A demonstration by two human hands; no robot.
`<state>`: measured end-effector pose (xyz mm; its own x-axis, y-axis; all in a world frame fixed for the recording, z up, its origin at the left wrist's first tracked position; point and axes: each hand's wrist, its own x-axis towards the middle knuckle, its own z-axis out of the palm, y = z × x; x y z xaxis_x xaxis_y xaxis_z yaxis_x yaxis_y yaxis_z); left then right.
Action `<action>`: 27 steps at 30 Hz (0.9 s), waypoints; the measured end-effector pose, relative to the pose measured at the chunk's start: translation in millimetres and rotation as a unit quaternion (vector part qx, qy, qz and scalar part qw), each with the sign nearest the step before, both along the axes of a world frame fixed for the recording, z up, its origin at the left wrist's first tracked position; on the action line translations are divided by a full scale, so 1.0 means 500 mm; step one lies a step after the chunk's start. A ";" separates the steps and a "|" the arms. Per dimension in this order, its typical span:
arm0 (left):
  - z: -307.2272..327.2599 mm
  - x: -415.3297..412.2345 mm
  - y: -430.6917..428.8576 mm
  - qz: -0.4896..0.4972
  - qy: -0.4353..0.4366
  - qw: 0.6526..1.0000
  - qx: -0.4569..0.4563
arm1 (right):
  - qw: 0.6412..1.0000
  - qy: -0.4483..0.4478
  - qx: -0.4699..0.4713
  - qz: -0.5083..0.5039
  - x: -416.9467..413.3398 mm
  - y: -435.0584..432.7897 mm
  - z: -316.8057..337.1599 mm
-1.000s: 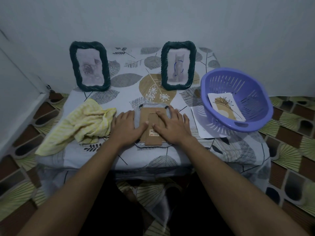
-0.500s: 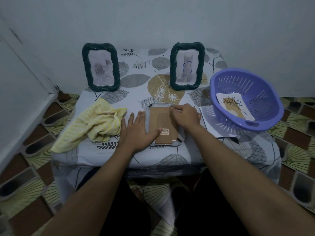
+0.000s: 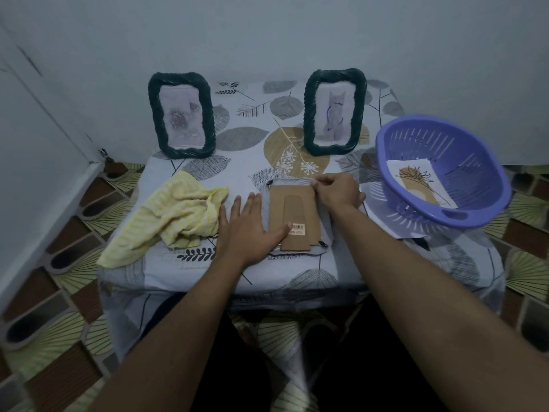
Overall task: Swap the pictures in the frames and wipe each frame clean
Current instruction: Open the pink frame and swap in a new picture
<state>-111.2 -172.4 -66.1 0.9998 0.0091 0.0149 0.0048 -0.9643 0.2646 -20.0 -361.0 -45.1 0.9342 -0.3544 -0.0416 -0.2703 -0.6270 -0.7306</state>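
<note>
Face-down frame (image 3: 297, 215) lies flat mid-table near the front edge, with its brown cardboard back and folded stand facing up. My left hand (image 3: 246, 230) is flat and unclenched, palm pressing the frame's left side and thumb on the backing. My right hand (image 3: 335, 191) has its fingers curled, pinching the frame's top right corner; I can't see exactly what they catch. Yellow cloth (image 3: 175, 215) is bunched just left of the left hand. Two dark upright frames stand at the back: left upright frame (image 3: 181, 120) and right upright frame (image 3: 335, 111). Purple basket (image 3: 475, 209) sits to the right on a white sheet (image 3: 386, 221), with a loose picture (image 3: 421, 184) inside.
</note>
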 end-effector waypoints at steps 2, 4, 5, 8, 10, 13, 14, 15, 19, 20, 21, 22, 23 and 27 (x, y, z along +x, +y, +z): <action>0.000 0.000 0.000 0.000 0.000 1.000 -0.002 | 1.000 -0.017 -0.019 0.016 -0.006 -0.007 -0.004; -0.001 0.000 0.000 0.001 -0.002 1.000 -0.002 | 0.998 -0.028 -0.038 0.033 -0.008 -0.011 -0.007; -0.001 0.000 -0.001 0.001 -0.003 1.000 -0.003 | 0.998 -0.032 -0.047 0.041 -0.009 -0.011 -0.007; -0.002 0.000 0.000 0.003 -0.006 1.000 -0.006 | 0.993 -0.042 -0.092 0.062 -0.010 -0.006 -0.006; -0.001 0.000 0.000 0.004 -0.006 1.000 -0.007 | 0.991 -0.053 -0.109 0.063 -0.014 -0.003 -0.008; 0.000 0.000 -0.001 0.004 -0.005 1.000 -0.005 | 0.991 -0.056 -0.104 0.059 -0.022 -0.002 -0.003; 0.000 0.000 -0.001 0.005 -0.005 1.000 -0.005 | 0.992 -0.052 -0.101 0.060 -0.024 -0.003 0.000; 0.000 0.000 -0.001 0.005 -0.005 1.000 -0.005 | 0.992 -0.045 -0.094 0.064 -0.027 -0.003 0.003; -0.002 0.001 -0.001 0.008 -0.009 1.000 -0.009 | 0.990 -0.027 -0.083 0.108 -0.050 0.001 0.019; -0.002 0.001 -0.001 0.008 -0.011 1.000 -0.009 | 0.986 -0.017 -0.098 0.132 -0.057 0.002 0.021; -0.002 0.001 -0.002 0.009 -0.012 1.000 -0.010 | 0.980 0.002 -0.117 0.162 -0.066 0.002 0.023; -0.002 0.000 -0.002 0.010 -0.012 1.000 -0.010 | 0.972 0.022 -0.131 0.193 -0.078 0.002 0.023; -0.001 0.000 -0.002 0.010 -0.011 1.000 -0.011 | 0.965 0.035 -0.137 0.220 -0.091 0.001 0.021; 0.001 -0.002 -0.003 0.009 -0.012 1.000 -0.014 | 0.950 0.011 -0.148 0.273 -0.142 -0.002 0.006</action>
<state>-112.1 -174.0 -65.7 0.9989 0.0278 0.0387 0.0153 -0.9564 0.2916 -90.9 -362.0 -42.3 0.9821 0.1847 -0.0367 0.1422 -0.8550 -0.4988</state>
